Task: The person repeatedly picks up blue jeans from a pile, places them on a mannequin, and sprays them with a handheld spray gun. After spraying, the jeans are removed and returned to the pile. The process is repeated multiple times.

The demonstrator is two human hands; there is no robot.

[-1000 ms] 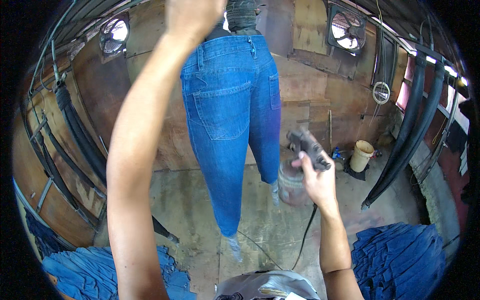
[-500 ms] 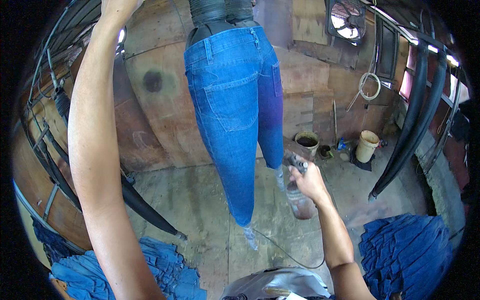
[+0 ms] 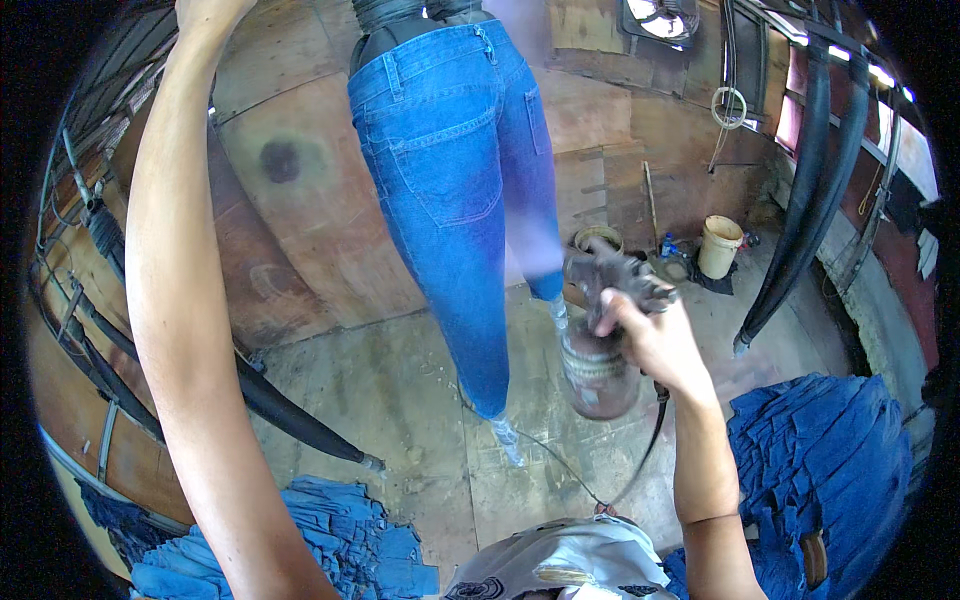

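Blue jeans [image 3: 440, 150] hang stretched over a black leg form [image 3: 405, 35], back pocket toward me, with plastic-wrapped ends [image 3: 506, 440] below the hems. My right hand [image 3: 660, 335] is closed around a spray gun [image 3: 612, 275], blurred by motion, right of the lower legs. Under the gun hangs a clear, stained cup [image 3: 600, 385], and a dark hose [image 3: 657, 430] runs down from it. Purplish mist [image 3: 535, 225] spreads in front of the farther leg. My left arm reaches up on the left; the left hand [image 3: 212, 12] is cut by the top edge, its fingers out of sight.
Piles of blue denim lie at lower left [image 3: 350, 540] and lower right [image 3: 820, 470]. Black padded tubes slant down on the left [image 3: 300, 425] and right [image 3: 800, 200]. By the stained wooden wall [image 3: 330, 200] stand a cream bucket [image 3: 719, 250] and another bucket [image 3: 598, 238]. A fan [image 3: 660, 18] sits above.
The spray gun in my right hand has come up and nearer, and its nozzle end is now at the farther leg. Mist there is thicker. The whole view has shifted slightly.
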